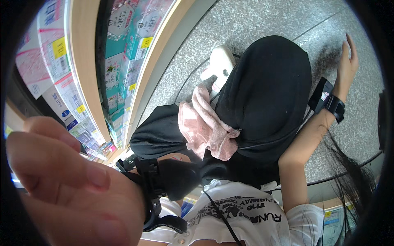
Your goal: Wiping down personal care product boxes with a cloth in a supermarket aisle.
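Large and close to the camera, my left hand (70, 178) is raised at the lower left with its fingers bent toward the palm. No held thing shows in it, though part of the hand runs past the dark rim. My right hand (347, 69) reaches out above the speckled floor (335, 135) at the upper right, fingers extended and nothing in them. A black device on a strap (323, 98) sits at my right wrist. Across my black-trousered lap lies a crumpled pink cloth (212, 129), touched by neither hand.
Wood-edged store shelves (84, 70) with boxed packages and price tags run along the left. A white shoe (220, 63) shows beside my knee (271, 80). A dark cable (190, 77) lies on the floor, and another cord (220, 215) hangs over my shirt.
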The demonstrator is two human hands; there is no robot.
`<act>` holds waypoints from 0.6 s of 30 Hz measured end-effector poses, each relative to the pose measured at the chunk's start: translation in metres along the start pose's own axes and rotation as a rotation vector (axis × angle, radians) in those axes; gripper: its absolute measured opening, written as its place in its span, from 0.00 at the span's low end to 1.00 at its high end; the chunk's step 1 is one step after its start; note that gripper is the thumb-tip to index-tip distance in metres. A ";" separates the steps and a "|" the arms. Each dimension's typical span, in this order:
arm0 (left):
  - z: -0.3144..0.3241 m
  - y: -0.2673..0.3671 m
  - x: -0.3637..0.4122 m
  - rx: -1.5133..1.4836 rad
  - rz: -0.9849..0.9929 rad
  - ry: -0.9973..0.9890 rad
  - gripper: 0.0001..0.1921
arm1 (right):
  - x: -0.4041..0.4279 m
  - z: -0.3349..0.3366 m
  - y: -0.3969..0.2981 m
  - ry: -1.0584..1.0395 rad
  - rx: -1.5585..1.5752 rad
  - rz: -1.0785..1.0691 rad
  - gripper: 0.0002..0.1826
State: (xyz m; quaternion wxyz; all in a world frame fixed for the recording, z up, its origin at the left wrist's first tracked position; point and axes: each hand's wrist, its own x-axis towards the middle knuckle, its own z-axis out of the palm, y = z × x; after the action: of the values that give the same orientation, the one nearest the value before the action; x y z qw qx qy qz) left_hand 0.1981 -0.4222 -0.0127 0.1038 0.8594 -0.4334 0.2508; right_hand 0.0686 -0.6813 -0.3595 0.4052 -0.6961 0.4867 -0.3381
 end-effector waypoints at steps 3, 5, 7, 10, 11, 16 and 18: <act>0.019 -0.004 0.000 -0.398 -0.102 0.024 0.06 | -0.008 -0.002 0.039 0.028 -0.053 0.064 0.17; 0.028 -0.004 0.003 -0.465 -0.114 0.029 0.07 | -0.008 -0.005 0.051 0.018 -0.156 -0.100 0.18; 0.038 -0.006 0.007 -0.510 -0.122 0.037 0.08 | -0.012 -0.005 0.054 0.019 -0.252 -0.236 0.18; 0.053 -0.007 0.013 -0.567 -0.108 0.048 0.09 | -0.022 -0.001 0.050 0.050 -0.413 -0.278 0.19; 0.058 -0.008 0.015 -0.579 -0.104 0.052 0.10 | -0.023 0.001 0.048 0.065 -0.409 -0.258 0.19; 0.080 -0.006 0.022 -0.653 -0.069 0.064 0.12 | -0.022 0.012 0.045 0.135 -0.507 -0.256 0.19; 0.086 -0.004 0.023 -0.675 -0.055 0.063 0.14 | -0.019 0.014 0.044 0.150 -0.520 -0.251 0.19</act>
State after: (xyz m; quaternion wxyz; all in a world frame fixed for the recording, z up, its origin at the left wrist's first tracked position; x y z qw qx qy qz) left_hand 0.2419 -0.4700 -0.0740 0.4026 0.7797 -0.4652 0.1166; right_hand 0.0574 -0.6681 -0.4068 0.1312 -0.8044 0.4957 -0.3001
